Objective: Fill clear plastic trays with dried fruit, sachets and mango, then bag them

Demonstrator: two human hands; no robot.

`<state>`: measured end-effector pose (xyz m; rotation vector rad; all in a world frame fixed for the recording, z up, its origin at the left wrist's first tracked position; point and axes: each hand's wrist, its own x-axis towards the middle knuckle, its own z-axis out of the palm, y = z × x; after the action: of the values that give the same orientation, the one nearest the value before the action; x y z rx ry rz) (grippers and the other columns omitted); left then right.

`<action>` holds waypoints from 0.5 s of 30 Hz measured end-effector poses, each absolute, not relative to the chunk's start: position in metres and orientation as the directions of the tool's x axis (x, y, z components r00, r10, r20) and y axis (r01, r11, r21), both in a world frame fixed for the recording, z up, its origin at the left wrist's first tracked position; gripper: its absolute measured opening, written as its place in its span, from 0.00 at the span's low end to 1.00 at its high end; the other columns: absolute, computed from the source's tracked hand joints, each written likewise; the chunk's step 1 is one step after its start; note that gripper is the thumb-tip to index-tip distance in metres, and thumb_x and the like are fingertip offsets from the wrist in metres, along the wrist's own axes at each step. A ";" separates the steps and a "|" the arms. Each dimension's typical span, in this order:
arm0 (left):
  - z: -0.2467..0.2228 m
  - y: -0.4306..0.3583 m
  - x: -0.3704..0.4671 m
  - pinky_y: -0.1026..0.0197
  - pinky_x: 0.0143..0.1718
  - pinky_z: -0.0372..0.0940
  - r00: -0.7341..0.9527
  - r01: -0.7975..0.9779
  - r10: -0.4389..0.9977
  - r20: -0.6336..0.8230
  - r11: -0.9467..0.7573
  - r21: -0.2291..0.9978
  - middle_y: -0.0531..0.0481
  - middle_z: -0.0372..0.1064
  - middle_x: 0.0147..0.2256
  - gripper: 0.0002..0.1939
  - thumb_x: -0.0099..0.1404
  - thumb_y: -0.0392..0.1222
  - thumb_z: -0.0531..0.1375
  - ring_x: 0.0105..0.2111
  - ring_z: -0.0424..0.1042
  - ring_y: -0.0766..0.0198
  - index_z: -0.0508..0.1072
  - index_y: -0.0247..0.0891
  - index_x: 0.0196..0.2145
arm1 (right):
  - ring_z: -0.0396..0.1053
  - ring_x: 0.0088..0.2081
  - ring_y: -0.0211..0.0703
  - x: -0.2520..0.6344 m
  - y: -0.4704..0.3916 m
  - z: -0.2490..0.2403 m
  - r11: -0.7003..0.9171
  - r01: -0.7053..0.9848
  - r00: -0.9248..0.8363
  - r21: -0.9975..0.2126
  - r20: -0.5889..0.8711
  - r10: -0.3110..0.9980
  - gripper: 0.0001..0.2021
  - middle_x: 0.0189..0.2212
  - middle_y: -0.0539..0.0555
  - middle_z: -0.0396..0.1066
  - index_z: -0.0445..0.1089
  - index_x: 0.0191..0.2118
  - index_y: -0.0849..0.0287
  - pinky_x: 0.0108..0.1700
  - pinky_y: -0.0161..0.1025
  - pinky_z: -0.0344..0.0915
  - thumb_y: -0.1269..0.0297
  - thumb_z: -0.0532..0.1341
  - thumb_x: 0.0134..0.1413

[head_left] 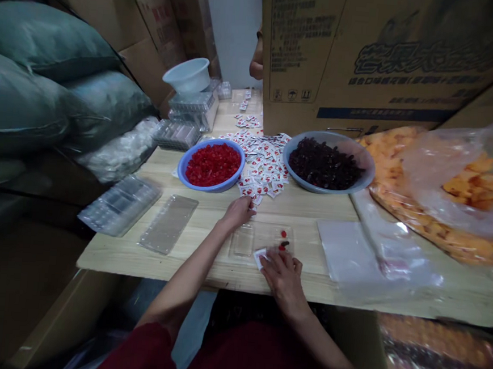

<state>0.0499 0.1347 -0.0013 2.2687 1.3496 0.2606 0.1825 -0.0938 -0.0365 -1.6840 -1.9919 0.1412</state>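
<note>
My left hand (239, 212) is closed at the near edge of a pile of small white-and-red sachets (265, 160), with a bit of white at its fingertips. My right hand (283, 271) pinches a white sachet (260, 258) over the front of a clear plastic compartment tray (242, 241). In the tray's right part lie a red piece (284, 233) and a dark piece (285, 244), with more red beside it. Behind the pile's near end stand a blue bowl of red dried-fruit-like pieces (212, 166) and a bowl of dark pieces (325, 163).
A clear flat lid (169, 224) and stacked clear trays (120, 204) lie at left. More trays and a white basin (188, 75) stand farther back. Plastic bags (365, 250) and a bag of orange pieces (477, 183) lie right. A large carton (350, 62) blocks the back. Another person's arm (257, 60) shows behind.
</note>
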 end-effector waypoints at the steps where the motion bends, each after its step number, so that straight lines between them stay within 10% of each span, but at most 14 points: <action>1: -0.001 0.132 0.048 0.58 0.39 0.63 0.480 0.772 0.874 -0.074 -0.382 0.509 0.46 0.73 0.35 0.07 0.59 0.35 0.65 0.37 0.72 0.56 0.71 0.38 0.35 | 0.61 0.53 0.54 0.181 -0.092 -0.034 0.195 0.889 -0.059 -0.414 0.320 0.945 0.13 0.51 0.54 0.72 0.72 0.52 0.51 0.50 0.50 0.52 0.66 0.63 0.62; 10: 0.007 0.068 0.038 0.63 0.38 0.62 0.350 0.567 0.931 0.104 -0.299 0.767 0.52 0.72 0.35 0.07 0.64 0.37 0.59 0.35 0.70 0.64 0.70 0.40 0.42 | 0.62 0.46 0.48 0.184 -0.065 -0.023 0.123 0.900 0.020 -0.418 0.322 0.947 0.05 0.38 0.52 0.73 0.76 0.42 0.52 0.46 0.47 0.49 0.67 0.65 0.61; 15: 0.001 0.031 0.065 0.59 0.41 0.60 0.222 0.639 0.959 0.178 -0.281 0.716 0.53 0.71 0.33 0.02 0.66 0.38 0.57 0.34 0.70 0.63 0.69 0.41 0.38 | 0.62 0.46 0.48 0.183 -0.069 -0.024 0.143 0.886 0.022 -0.442 0.347 0.937 0.05 0.40 0.53 0.73 0.76 0.41 0.52 0.46 0.47 0.49 0.66 0.63 0.63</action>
<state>0.0654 0.0308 0.0013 2.0012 1.4682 0.8404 0.1831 -0.0691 -0.0238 -1.7416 -1.8615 0.1191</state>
